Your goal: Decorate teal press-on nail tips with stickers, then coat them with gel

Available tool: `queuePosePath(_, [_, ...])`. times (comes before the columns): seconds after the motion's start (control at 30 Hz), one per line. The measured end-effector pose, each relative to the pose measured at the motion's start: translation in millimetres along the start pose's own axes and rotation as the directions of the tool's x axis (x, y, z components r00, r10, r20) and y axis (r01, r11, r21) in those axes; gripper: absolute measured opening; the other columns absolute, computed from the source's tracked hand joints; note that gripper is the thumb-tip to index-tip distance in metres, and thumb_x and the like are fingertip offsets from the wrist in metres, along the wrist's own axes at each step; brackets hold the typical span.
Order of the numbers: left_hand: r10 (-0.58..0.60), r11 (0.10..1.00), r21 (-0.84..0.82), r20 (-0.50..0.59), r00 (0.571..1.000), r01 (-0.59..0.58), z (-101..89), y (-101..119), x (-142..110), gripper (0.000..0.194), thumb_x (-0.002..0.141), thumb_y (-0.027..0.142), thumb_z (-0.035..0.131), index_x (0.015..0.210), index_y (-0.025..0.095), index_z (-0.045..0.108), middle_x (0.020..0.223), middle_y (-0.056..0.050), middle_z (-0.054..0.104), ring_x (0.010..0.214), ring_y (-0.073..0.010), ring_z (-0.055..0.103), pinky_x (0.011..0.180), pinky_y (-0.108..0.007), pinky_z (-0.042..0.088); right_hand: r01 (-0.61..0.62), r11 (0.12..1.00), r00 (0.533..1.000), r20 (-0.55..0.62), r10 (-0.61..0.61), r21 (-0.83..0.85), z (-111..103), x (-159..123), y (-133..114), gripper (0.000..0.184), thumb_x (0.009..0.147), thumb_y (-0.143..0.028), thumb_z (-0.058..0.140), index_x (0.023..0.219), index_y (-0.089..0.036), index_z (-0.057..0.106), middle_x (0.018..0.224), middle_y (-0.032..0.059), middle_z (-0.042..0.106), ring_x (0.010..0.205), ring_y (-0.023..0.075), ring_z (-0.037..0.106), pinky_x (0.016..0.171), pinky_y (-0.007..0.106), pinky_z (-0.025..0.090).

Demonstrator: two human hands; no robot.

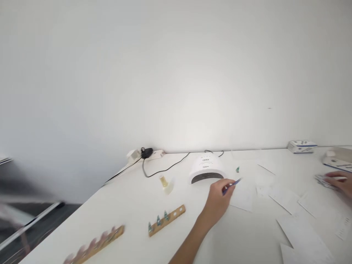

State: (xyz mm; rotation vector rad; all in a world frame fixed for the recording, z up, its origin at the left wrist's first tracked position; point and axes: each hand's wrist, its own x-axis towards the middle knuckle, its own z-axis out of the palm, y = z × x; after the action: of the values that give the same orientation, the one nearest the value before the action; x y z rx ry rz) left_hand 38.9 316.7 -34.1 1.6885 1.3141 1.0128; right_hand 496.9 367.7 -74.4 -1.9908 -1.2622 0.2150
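Head view: a white table (198,238) against a pale wall, bit blurry in spots.
Left hand (218,196): fingertips pinched on a slim blue tool (235,183), dark tip aimed up and to the right, just in front of the lamp's right corner.
Right hand (342,183): half cut off at the right edge, fingers on a silvery bundle (320,179); honestly can't tell how tight the grip is.
White lamp (207,161): domed, dark opening facing the near side.
Green piece (238,169): tiny thing lying to the right of the lamp, beyond the left hand.
Short wooden strip (171,217): three pointy teal pieces (158,220) standing on it, white dots at its right end.
Long wooden strip (119,231): nearer the viewer and further left, row of blurry pink pieces (93,243).
Yellow item (163,181): between lamp and strips, too smeared to ID.
Papers (304,234): white sheets scattered in front of the right hand.
Boxes: one (302,147) by the wall, another (337,164) just behind the right hand.
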Motion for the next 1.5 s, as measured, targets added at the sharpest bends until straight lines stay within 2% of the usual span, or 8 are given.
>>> queuePosePath(0.13, [-0.044,0.999,-0.033,-0.025,0.999,0.043,-0.1,-7.1,2.0,0.037,0.084,0.04,0.052,0.097,0.011,0.071,0.077,-0.007,0.066,0.066,-0.0162,0.057,0.064,-0.029,0.046,0.015,0.999,1.0,-0.01,-0.015,0.034,-4.0,-11.2,-8.8,0.02,0.061,-0.045,0.077,0.071,-0.029,0.071,0.079,0.0113,0.074,0.076,0.0316,0.067,0.073,0.044,0.044])
queuePosePath(0.23, [-0.094,0.996,-0.009,-0.034,0.995,0.094,0.5,-8.3,5.7,0.042,0.081,0.048,0.055,0.094,0.012,0.072,0.071,-0.005,0.063,0.062,-0.0158,0.056,0.06,-0.028,0.045,-0.016,1.0,1.0,-0.011,0.016,-0.003,-1.0,-5.7,0.0,0.013,0.058,-0.034,0.075,0.06,-0.024,0.067,0.077,0.0097,0.074,0.075,0.0308,0.068,0.071,0.041,0.046])
queuePosePath(0.4, [-0.124,0.989,0.066,-0.087,0.989,0.13,3.6,-15.8,9.9,0.047,0.074,0.055,0.055,0.092,0.016,0.074,0.069,-0.004,0.064,0.065,-0.0178,0.059,0.061,-0.028,0.046,-0.027,0.999,0.999,0.026,0.029,-0.045,1.0,8.3,14.5,0.018,0.074,-0.035,0.061,0.072,-0.019,0.07,0.079,0.006,0.074,0.071,0.0235,0.067,0.074,0.037,0.048])
queuePosePath(0.67, [-0.144,0.977,0.138,-0.115,0.983,0.16,-2.0,-28.8,14.5,0.045,0.076,0.057,0.059,0.098,0.021,0.075,0.072,-0.002,0.065,0.068,-0.0178,0.061,0.062,-0.027,0.047,0.004,0.984,0.993,0.12,0.018,-0.18,8.2,15.8,32.5,0.016,0.083,-0.03,0.069,0.082,-0.015,0.066,0.096,0.0044,0.068,0.088,0.0182,0.062,0.081,0.036,0.05])
queuePosePath(0.93, [-0.103,0.985,0.129,-0.098,0.99,0.115,1.4,-23.0,9.9,0.04,0.077,0.052,0.057,0.094,0.02,0.075,0.074,-0.003,0.066,0.068,-0.0166,0.059,0.061,-0.027,0.046,-0.069,0.981,0.986,0.138,0.095,-0.18,-1.8,11.2,21.9,0.015,0.068,-0.036,0.068,0.063,-0.021,0.069,0.079,0.009,0.074,0.08,0.0271,0.067,0.067,0.035,0.046])
queuePosePath(1.1, [-0.056,0.991,0.12,-0.072,0.996,0.065,9.2,-20.7,5.0,0.039,0.077,0.048,0.055,0.092,0.018,0.075,0.068,-0.002,0.063,0.059,-0.0141,0.051,0.059,-0.027,0.043,-0.101,0.98,0.981,0.147,0.127,-0.173,-7.5,9.1,10.2,0.014,0.063,-0.034,0.069,0.057,-0.022,0.068,0.077,0.0091,0.075,0.084,0.0305,0.068,0.071,0.037,0.047])
queuePosePath(1.23, [-0.024,0.994,0.109,-0.057,0.998,0.03,14.6,-20.5,0.1,0.036,0.08,0.047,0.053,0.093,0.02,0.074,0.084,-0.004,0.069,0.069,-0.0146,0.055,0.065,-0.027,0.045,-0.131,0.978,0.981,0.119,0.152,-0.165,-7.6,5.1,5.0,0.013,0.062,-0.033,0.071,0.064,-0.021,0.069,0.078,0.0095,0.074,0.088,0.0312,0.067,0.074,0.038,0.048])
queuePosePath(1.5, [0.016,0.997,0.072,-0.103,0.995,-0.009,23.1,-18.2,-6.1,0.026,0.078,0.038,0.058,0.093,0.022,0.073,0.078,-0.001,0.063,0.06,-0.0111,0.044,0.06,-0.025,0.042,-0.155,0.969,0.983,0.069,0.171,-0.191,-9.0,-4.6,-2.3,0.017,0.064,-0.033,0.071,0.06,-0.018,0.066,0.084,0.0127,0.073,0.092,0.0327,0.065,0.074,0.038,0.047])
